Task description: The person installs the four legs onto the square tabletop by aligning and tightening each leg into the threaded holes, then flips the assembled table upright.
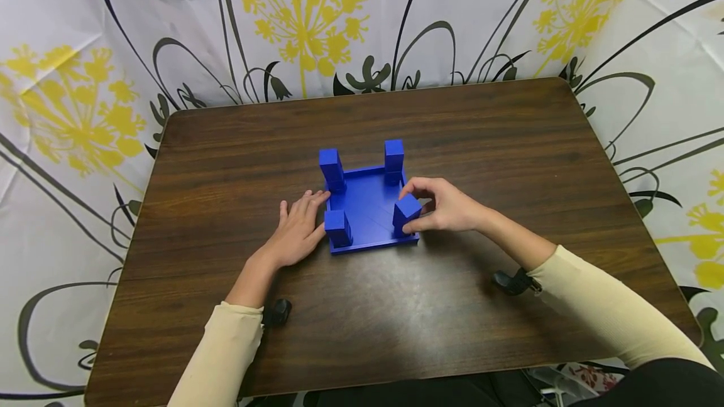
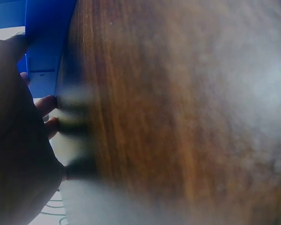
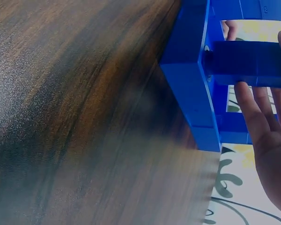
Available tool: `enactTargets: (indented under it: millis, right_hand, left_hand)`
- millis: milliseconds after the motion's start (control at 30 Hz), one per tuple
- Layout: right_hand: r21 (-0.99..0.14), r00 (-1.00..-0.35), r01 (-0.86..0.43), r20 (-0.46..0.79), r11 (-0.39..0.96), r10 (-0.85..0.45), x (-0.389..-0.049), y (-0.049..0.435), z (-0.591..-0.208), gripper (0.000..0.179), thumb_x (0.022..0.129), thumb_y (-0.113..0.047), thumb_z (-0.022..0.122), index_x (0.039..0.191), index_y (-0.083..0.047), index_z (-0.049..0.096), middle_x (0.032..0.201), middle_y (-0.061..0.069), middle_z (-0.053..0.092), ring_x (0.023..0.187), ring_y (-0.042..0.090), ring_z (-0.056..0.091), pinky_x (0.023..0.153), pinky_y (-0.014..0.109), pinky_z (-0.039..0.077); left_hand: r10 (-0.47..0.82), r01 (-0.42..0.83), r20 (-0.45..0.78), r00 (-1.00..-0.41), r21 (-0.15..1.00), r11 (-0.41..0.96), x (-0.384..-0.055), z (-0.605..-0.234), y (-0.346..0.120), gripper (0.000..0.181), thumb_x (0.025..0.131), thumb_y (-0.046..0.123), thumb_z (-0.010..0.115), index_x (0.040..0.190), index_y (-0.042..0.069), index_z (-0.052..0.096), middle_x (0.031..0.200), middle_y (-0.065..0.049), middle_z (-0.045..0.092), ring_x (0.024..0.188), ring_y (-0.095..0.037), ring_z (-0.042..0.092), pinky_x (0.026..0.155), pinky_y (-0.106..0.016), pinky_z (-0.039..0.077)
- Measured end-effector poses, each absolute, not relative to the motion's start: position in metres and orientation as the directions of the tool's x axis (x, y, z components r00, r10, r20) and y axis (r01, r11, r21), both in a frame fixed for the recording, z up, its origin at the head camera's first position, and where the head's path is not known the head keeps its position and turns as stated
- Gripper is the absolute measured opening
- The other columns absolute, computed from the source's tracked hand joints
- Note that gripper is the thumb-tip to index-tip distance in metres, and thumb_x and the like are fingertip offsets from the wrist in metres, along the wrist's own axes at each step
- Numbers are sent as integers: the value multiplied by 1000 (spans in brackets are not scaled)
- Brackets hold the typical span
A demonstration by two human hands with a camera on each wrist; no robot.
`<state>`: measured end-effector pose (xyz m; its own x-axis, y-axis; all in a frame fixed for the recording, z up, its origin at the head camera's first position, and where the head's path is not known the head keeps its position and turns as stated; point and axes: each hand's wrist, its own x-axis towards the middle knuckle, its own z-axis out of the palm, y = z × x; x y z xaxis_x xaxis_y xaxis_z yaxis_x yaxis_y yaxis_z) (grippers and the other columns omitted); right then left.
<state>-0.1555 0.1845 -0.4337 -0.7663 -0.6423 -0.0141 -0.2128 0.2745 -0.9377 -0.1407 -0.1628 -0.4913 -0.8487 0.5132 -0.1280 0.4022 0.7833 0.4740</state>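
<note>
A blue square panel with a low raised rim (image 1: 373,245) lies on the table, with a blue block-like leg standing at each corner. My right hand (image 1: 447,206) grips the near right leg (image 1: 403,215) between thumb and fingers. In the right wrist view, this leg (image 3: 246,58) stands on a narrower stub at the panel's corner. My left hand (image 1: 296,228) lies on the table with fingers spread, its fingertips against the panel's left side. Beside that thumb stands the near left leg (image 1: 337,229). The far left leg (image 1: 332,168) and far right leg (image 1: 393,159) stand at the back.
The dark wood-grain table (image 1: 237,162) extends around the panel on all sides. Behind it hangs a white cloth (image 1: 198,5) with yellow and grey flowers. A black device (image 1: 511,281) is strapped at the right wrist, another (image 1: 278,313) at the left.
</note>
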Motion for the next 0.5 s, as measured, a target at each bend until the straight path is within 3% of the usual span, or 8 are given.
enactTargets:
  millis: [233,500]
  right_hand:
    - [-922,-811,-226,0,314,-585,-147,174,-425,41,72,-4,86,101,-7,58,101,8,60,94,24,58,74,46,54]
    - [-892,-830,-279,38,356,-557,-144,168,-431,38,72,-1,85,92,-6,53,89,7,56,86,23,55,64,38,55]
  left_hand:
    - [515,409,-117,-849,471,782,-141,-492,-163,61,105,46,35,157,21,13,160,-14,18,148,-36,5,106,-70,-5]
    - [515,412,-113,-850,467,782,-141,-492,-162,62,105,46,35,157,21,13,159,-14,18,148,-36,6,106,-71,-4]
